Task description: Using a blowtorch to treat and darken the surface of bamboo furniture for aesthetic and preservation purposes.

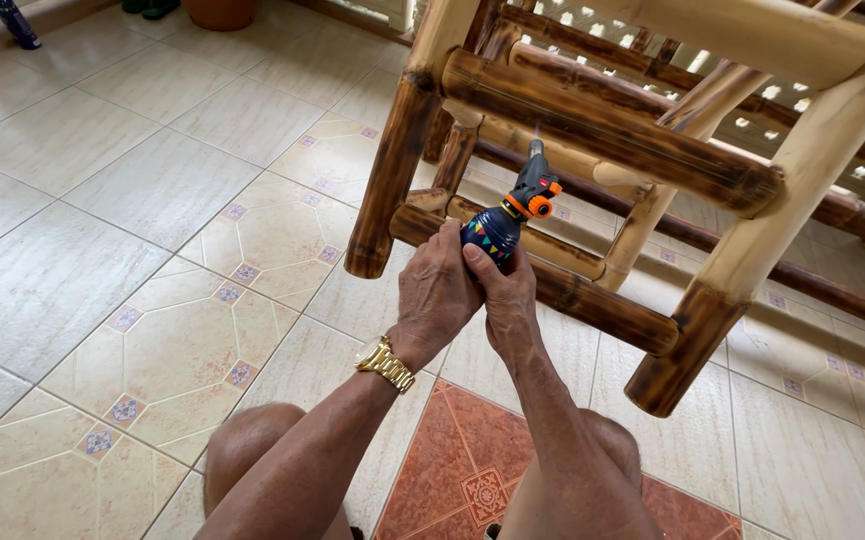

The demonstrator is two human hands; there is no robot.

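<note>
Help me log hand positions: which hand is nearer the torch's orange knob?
Right. The right hand grips the torch can just below the orange knob; the left hand wraps lower and farther left.

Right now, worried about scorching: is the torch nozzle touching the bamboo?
Cannot tell. In the head view the torch nozzle overlaps a bamboo rail, hiding any gap or contact.

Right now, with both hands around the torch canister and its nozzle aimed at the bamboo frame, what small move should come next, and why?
Probably a small sweep of the torch along the bamboo rail. The left hand and right hand both clasp the dark canister, the nozzle tip sits just below that rail, and pale unburnt patches remain near it. Whether a flame is lit cannot be told.
</note>
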